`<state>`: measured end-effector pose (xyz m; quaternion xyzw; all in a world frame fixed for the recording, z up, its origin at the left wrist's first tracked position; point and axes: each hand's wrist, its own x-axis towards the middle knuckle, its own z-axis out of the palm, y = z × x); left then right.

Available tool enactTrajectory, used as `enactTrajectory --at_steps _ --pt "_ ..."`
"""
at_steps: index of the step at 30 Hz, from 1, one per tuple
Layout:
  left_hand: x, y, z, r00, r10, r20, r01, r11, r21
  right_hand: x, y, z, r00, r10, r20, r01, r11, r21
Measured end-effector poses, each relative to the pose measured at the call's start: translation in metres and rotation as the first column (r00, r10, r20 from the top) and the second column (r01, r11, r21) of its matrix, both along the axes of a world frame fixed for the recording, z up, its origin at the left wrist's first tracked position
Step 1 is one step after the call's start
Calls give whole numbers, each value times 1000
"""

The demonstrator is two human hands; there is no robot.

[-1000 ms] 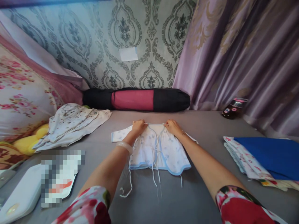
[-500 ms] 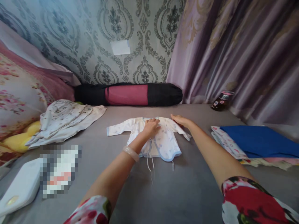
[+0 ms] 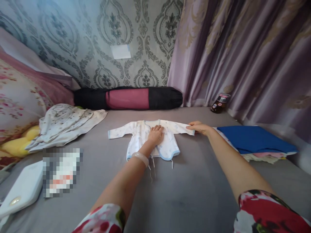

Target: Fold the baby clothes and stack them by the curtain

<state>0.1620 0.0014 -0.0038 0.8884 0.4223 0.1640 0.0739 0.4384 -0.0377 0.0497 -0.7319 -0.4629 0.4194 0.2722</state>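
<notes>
A small white baby shirt [image 3: 170, 142] with pale blue edging and a faint print lies spread on the grey sheet [image 3: 184, 194], collar away from me. White tie strings hang from its front and lower edge. My left hand [image 3: 156, 134] rests flat on the middle of the shirt, fingers apart, with a pale bangle [image 3: 141, 157] on the wrist. At the far right, my right hand [image 3: 200, 127] pinches the cuff end of the right-side sleeve, which is stretched straight out. The other sleeve [image 3: 120, 131] extends to the left.
Folded cloths with a blue one [image 3: 252, 137] on top lie at right. Behind stand a dark bottle [image 3: 218, 104] and a black-and-pink roll [image 3: 127, 98]. To the left are a crumpled white cloth [image 3: 70, 126], a yellow plush thing [image 3: 18, 144], a white device [image 3: 23, 187] and a blurred packet [image 3: 63, 173].
My right hand has moved from above the shoulder out to the cuff and closed on it. The sleeve, bent downward before, is now pulled straight. The view has shifted slightly right.
</notes>
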Motion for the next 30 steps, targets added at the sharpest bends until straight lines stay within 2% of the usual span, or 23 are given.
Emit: enactTrajectory --at_steps 3,6,11,16,20,22,26,28,30 --pt "-1 2 1 1000 -2 28 3 1000 -22 4 5 -5 978 -63 198 41 992 116" --pt "-3 6 0 997 -13 79 15 1000 -27 8 12 -13 914 -143 380 70 978 198" --pt "-5 10 -1 989 -31 143 35 999 -27 8 18 -26 831 -195 521 66 964 256" --pt "-5 13 -5 978 -24 206 31 999 -32 0 10 -35 768 -194 610 8 956 294" --pt "-5 14 -9 968 4 253 8 999 -48 -19 8 -36 584 -210 784 -53 954 295" --pt "-4 14 -9 963 7 269 7 999 -53 -37 12 -35 548 -167 819 -156 942 296" --pt "-4 14 -10 956 3 294 14 998 -55 -75 26 -37 611 62 789 -456 843 287" --pt "-4 15 -11 956 8 294 9 998 -56 -85 32 -41 616 127 777 -519 808 279" --pt "-4 15 -11 956 21 292 -5 998 -56 -88 35 -47 608 155 779 -521 818 244"
